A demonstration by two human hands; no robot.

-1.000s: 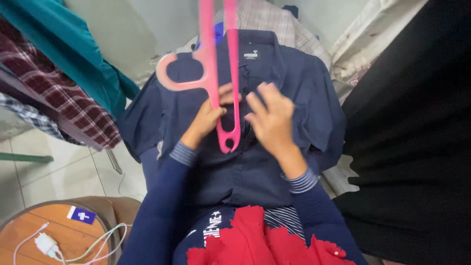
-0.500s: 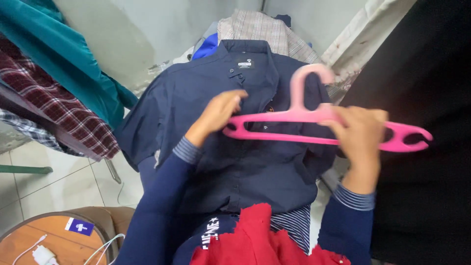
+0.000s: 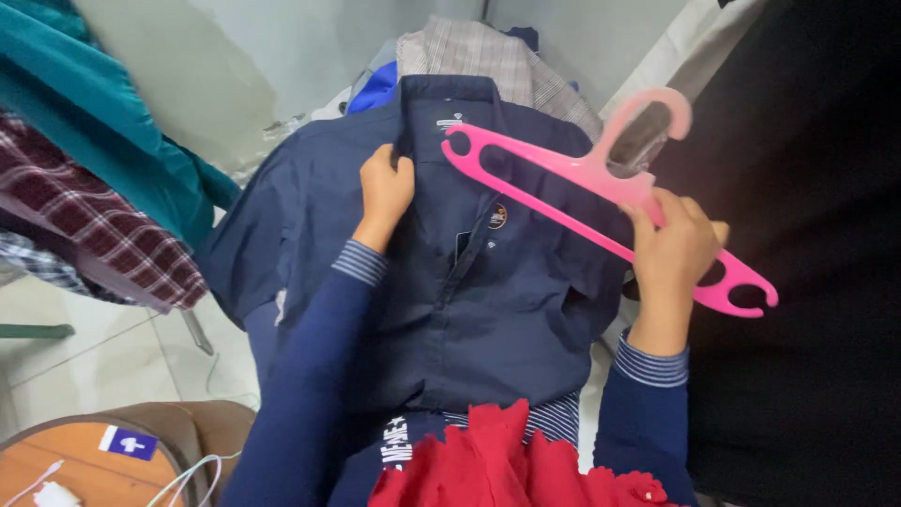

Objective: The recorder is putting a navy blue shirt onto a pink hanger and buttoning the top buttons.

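Note:
A dark navy collared shirt (image 3: 469, 310) lies spread in front of me, collar at the top. My left hand (image 3: 385, 188) grips the shirt's front just below the collar on its left side. My right hand (image 3: 671, 249) holds a pink plastic hanger (image 3: 563, 178) by its middle bar, above the shirt's right shoulder. The hanger lies tilted, its hook pointing up to the right and one end over the collar.
A grey checked garment (image 3: 488, 56) lies behind the shirt. Teal cloth (image 3: 84, 122) and red plaid cloth (image 3: 94, 235) hang at the left. Black fabric (image 3: 807, 282) fills the right side. Red cloth (image 3: 507, 465) lies near me. A round wooden stool (image 3: 84, 460) with white cables stands lower left.
My left hand moved up to the collar and took hold of the shirt. The hanger swung from upright to nearly level, now held by my right hand alone, higher and tilted.

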